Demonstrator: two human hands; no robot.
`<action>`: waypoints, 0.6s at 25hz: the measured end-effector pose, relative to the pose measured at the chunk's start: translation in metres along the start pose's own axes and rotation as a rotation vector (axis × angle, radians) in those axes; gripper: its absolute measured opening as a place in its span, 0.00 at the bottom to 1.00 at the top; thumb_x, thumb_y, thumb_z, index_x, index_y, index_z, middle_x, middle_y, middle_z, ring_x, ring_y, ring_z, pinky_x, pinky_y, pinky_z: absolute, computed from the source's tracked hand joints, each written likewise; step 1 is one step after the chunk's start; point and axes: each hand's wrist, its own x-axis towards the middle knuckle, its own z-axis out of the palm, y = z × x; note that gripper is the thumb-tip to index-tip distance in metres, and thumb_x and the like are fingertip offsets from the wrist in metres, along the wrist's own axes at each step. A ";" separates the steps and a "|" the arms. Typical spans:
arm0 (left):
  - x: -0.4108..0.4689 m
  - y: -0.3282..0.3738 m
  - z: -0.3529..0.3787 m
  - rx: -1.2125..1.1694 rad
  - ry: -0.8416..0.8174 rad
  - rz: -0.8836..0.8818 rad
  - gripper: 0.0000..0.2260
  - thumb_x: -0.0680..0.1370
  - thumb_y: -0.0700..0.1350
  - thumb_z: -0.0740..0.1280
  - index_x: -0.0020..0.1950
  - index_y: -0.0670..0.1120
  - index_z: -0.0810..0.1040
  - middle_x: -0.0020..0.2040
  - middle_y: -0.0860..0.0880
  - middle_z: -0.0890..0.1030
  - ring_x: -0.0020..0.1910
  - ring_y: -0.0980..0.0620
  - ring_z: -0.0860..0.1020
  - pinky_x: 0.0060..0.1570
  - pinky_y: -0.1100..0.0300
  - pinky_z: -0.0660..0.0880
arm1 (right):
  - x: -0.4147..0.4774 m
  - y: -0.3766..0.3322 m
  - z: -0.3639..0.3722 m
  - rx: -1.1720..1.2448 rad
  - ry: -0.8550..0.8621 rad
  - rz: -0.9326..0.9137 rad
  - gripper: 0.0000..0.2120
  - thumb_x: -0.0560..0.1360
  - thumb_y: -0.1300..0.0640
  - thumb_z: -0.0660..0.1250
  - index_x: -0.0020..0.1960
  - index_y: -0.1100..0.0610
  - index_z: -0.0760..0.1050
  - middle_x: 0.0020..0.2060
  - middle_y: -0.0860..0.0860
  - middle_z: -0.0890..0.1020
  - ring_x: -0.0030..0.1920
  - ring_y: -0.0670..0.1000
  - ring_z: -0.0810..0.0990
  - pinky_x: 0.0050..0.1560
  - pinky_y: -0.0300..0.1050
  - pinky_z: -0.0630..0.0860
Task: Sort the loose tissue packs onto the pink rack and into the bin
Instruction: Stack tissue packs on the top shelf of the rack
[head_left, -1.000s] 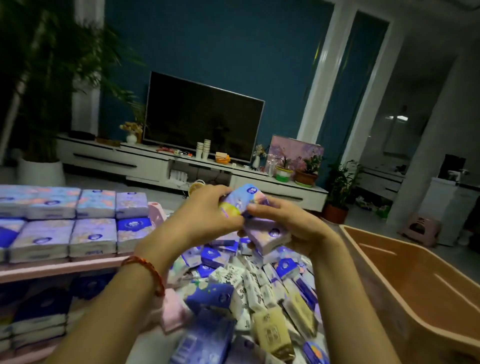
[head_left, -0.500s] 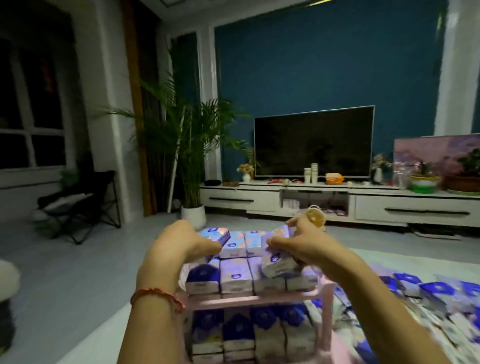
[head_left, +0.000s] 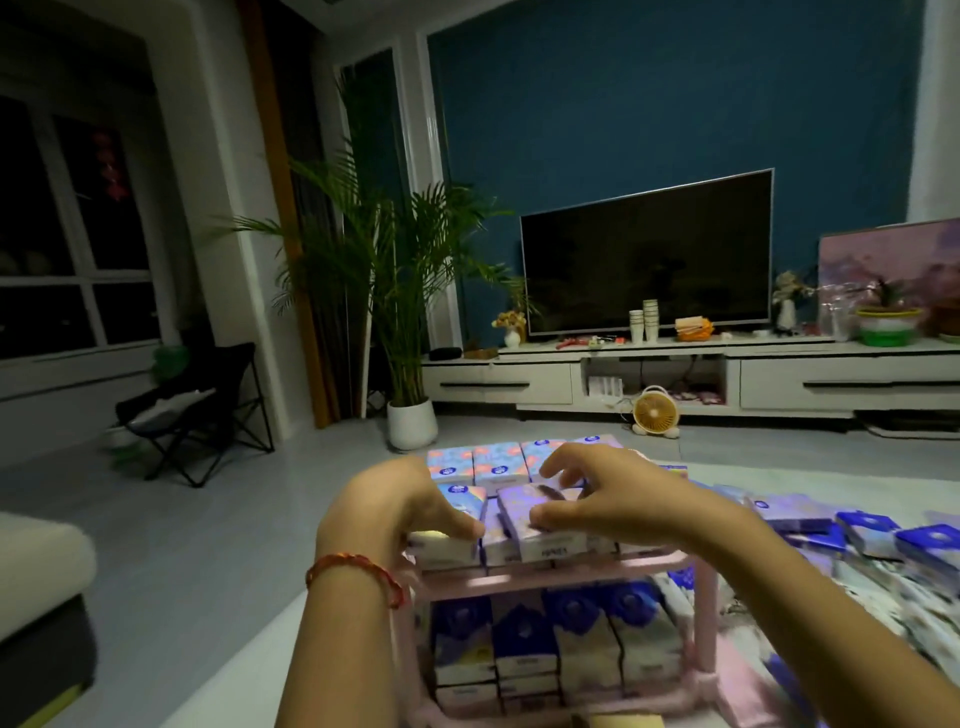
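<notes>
Atop the pink rack, left grip tight on the left pack, right grip on the right pack.

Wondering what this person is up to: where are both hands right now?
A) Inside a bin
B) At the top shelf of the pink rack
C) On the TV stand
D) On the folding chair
B: the left hand and the right hand are both on the tissue packs lined up on the top shelf of the pink rack.
</notes>
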 end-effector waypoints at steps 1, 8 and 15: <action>0.001 0.000 0.001 -0.006 -0.004 0.018 0.19 0.69 0.53 0.74 0.49 0.45 0.71 0.47 0.47 0.74 0.39 0.50 0.75 0.49 0.58 0.76 | 0.000 0.002 0.000 0.017 -0.012 -0.013 0.25 0.73 0.43 0.67 0.66 0.48 0.67 0.65 0.50 0.72 0.55 0.46 0.71 0.53 0.39 0.70; 0.003 0.004 0.006 -0.059 0.019 0.032 0.15 0.71 0.53 0.72 0.43 0.48 0.67 0.41 0.51 0.72 0.43 0.50 0.74 0.50 0.58 0.75 | -0.002 0.002 -0.003 -0.039 -0.036 -0.135 0.27 0.70 0.49 0.72 0.66 0.46 0.68 0.63 0.46 0.73 0.57 0.45 0.73 0.53 0.38 0.72; 0.009 0.001 0.004 -0.049 0.016 0.024 0.18 0.73 0.52 0.70 0.58 0.44 0.74 0.47 0.46 0.75 0.43 0.50 0.72 0.43 0.60 0.71 | 0.008 0.002 0.009 -0.031 0.119 -0.173 0.19 0.71 0.54 0.72 0.60 0.51 0.74 0.57 0.48 0.78 0.53 0.46 0.76 0.53 0.40 0.75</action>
